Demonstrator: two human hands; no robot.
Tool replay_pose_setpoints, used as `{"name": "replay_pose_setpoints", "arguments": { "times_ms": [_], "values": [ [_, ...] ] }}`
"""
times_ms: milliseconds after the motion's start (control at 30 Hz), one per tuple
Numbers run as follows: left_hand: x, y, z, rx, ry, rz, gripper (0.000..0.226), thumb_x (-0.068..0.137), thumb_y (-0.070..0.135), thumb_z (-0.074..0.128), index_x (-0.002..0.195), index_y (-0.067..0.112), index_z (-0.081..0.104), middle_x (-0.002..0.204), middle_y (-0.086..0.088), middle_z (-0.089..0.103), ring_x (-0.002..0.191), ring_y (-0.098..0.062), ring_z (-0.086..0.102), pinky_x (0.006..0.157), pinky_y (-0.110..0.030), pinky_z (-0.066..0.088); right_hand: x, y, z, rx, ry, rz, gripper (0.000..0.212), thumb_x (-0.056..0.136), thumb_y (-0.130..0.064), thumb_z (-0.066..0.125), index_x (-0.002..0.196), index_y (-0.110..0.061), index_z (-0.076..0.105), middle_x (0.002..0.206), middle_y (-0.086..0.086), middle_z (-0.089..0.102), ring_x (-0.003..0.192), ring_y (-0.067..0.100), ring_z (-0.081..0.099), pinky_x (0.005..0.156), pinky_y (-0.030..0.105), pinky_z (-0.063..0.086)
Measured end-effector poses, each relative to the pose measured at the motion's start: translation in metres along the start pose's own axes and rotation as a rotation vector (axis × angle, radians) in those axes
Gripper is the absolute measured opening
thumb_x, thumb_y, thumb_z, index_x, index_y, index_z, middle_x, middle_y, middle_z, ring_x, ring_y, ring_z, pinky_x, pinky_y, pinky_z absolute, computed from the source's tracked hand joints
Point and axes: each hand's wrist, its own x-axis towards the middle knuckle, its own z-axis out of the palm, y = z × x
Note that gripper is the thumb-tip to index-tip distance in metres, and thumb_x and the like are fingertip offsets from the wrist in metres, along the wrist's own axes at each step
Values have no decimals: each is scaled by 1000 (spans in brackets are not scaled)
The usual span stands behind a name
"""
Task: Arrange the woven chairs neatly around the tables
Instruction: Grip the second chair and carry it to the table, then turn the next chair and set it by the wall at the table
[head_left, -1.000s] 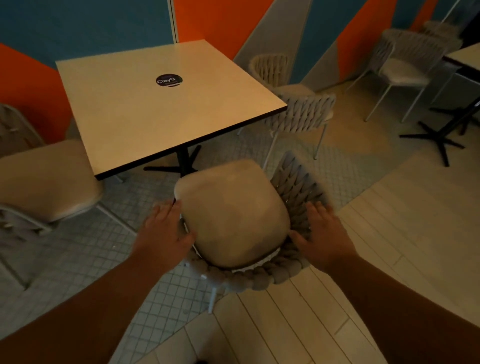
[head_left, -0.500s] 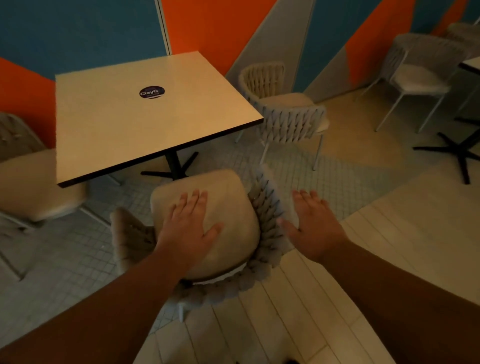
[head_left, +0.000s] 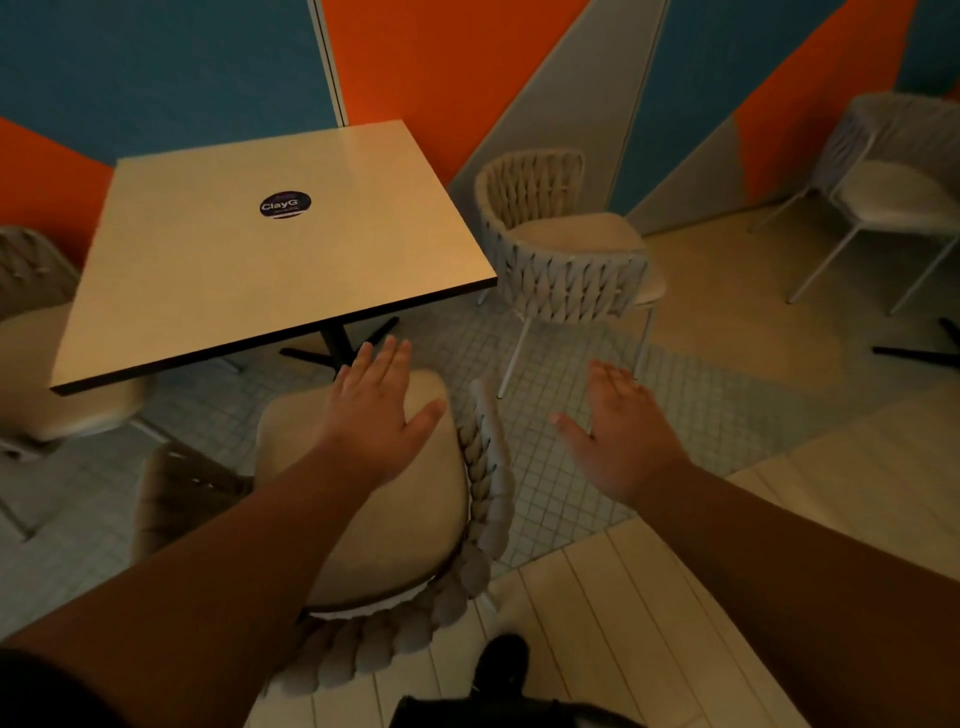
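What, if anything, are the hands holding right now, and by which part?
Nothing is held. The left hand lies flat over the seat cushion of the near chair; the right hand is open, clear of it.

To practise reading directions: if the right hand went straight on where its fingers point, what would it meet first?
Probably the woven back of the chair beside the table, though depth is unclear.

The wall (head_left: 701, 78) is painted in angled fields: a blue field (head_left: 156, 67), an orange field (head_left: 441, 62) and a grey field (head_left: 571, 104). A thin pale strip (head_left: 327, 57) is set upright between blue and orange. The floor (head_left: 727, 405) is laid with small square tiles (head_left: 571, 499) near the wall and pale planks (head_left: 649, 623) closer in. A sandy patch (head_left: 727, 312) is seen at the right. The room is lit dimly and warmly.
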Motion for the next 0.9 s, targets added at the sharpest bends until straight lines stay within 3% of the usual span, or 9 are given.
{"name": "replay_pose_setpoints", "arguments": {
  "times_ms": [433,700,900],
  "values": [
    [130,69,33,18,-46,-137,84,96,66,32,161,21,2,169,1,0,154,-20,-6,124,-42,2,142,87,-36,115,-136,-94,89,94,-64,43,159,-15,7,167,7,12,153,22,12,122,43,19],
    [182,157,63,44,-19,-301,84,96,67,28,160,22,-2,168,3,-5,154,-19,-9,125,-42,3,231,180,-77,113,-237,-264,86,96,-61,43,160,-15,6,167,4,8,153,19,8,123,39,15],
    [228,208,84,26,-31,-355,85,95,69,26,160,23,-3,168,3,-4,154,-20,-9,125,-43,3,295,228,-96,88,-263,-303,86,95,-61,45,159,-16,10,166,6,16,151,22,17,122,44,23]
  ]
}}
